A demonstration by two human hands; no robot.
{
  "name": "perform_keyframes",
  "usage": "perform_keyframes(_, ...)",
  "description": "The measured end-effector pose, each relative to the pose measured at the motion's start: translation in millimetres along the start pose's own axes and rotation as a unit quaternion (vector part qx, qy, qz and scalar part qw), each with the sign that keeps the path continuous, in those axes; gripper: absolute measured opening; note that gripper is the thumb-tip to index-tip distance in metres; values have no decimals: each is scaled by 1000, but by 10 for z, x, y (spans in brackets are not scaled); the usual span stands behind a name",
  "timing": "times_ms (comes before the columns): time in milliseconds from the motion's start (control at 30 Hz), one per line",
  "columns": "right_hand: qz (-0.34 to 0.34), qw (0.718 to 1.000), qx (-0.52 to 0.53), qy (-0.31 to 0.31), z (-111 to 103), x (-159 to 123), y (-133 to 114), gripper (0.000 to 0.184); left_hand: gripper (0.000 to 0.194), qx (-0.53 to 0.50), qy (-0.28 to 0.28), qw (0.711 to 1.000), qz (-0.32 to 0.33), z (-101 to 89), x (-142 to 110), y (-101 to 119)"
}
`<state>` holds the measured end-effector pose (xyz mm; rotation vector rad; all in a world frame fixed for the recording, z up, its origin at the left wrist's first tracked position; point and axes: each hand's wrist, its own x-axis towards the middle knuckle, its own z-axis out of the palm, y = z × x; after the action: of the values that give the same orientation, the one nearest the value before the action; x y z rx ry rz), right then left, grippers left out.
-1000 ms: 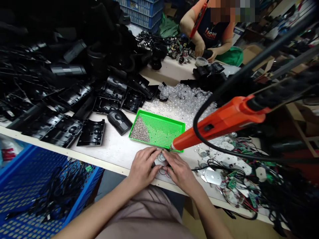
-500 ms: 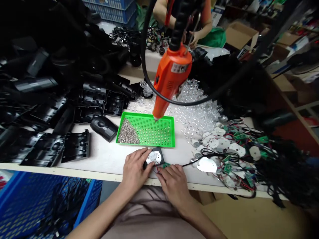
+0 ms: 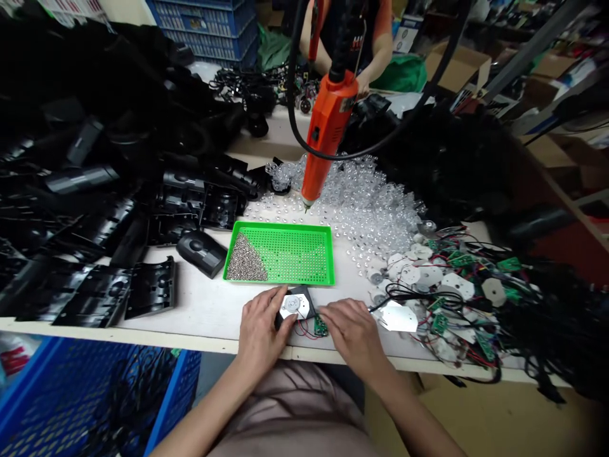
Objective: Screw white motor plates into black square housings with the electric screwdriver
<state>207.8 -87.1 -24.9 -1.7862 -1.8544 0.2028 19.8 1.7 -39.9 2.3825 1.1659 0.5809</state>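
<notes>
Hands observed apart: the left hand (image 3: 261, 331) is clamped on a black plastic housing (image 3: 302, 293) bearing a metal disc (image 3: 292, 306), the right hand (image 3: 354, 336) is held open just beside a wired green circuit board (image 3: 320, 325) on the worktop (image 3: 204, 311), and a green perforated tray (image 3: 280, 254) is placed just beyond.

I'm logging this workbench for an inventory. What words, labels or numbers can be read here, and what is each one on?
Co-worker's dark shirt: "H" is legible; the neighbouring letters are unclear or hidden.
White label on the orange electric screwdriver: too small to read.
Printed box at upper right: too blurred to read.
</notes>
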Motion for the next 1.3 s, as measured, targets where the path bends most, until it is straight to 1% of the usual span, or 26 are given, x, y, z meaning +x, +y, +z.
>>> perform_keyframes(33, 7, 1000, -11, -12, -11, 29, 29, 23, 53, -1, 1, 1000, 2, -4, 16, -6)
perform_keyframes(100, 1, 997, -15, -72, 2, 87, 71, 38, 55, -2, -6, 1000, 7, -13, 52, -9)
perform_keyframes(167, -19, 990, 11, -138, 39, 145, 96, 57, 53, -2, -26, 1000, 5, -20, 81, -3)
perform_keyframes(233, -23, 983, 40, -177, 75, 207, 114, 69, 48, 0, -41, 999, -4, -21, 94, 8)
perform_keyframes(367, 6, 978, 58, -200, 98, 349, 138, 78, 43, 14, -34, 999, -4, -8, 79, 22)
perform_keyframes(467, 4, 975, 57, -216, 83, 434, 145, 81, 44, 25, -37, 999, 13, -13, 76, 18)
perform_keyframes(600, -1, 974, 73, -213, 76, 459, 151, 77, 46, 27, -56, 998, 29, -72, 116, -24)
perform_keyframes(733, 2, 976, 91, -198, 113, 439, 170, 74, 53, -13, -75, 995, 57, -144, 170, -82)
perform_keyframes(800, -1, 974, 108, -201, 135, 442, 180, 75, 52, -26, -84, 994, 61, -158, 193, -88)
perform_keyframes(900, -6, 969, 134, -206, 157, 458, 185, 78, 45, -18, -89, 995, 52, -139, 216, -61)
perform_keyframes(1100, 4, 976, 127, -176, 198, 435, 179, 69, 43, -8, -80, 996, 39, -77, 205, -10)
perform_keyframes(1300, 41, 979, 113, -166, 268, 350, 167, 71, 48, -12, -120, 991, 62, -90, 205, -57)
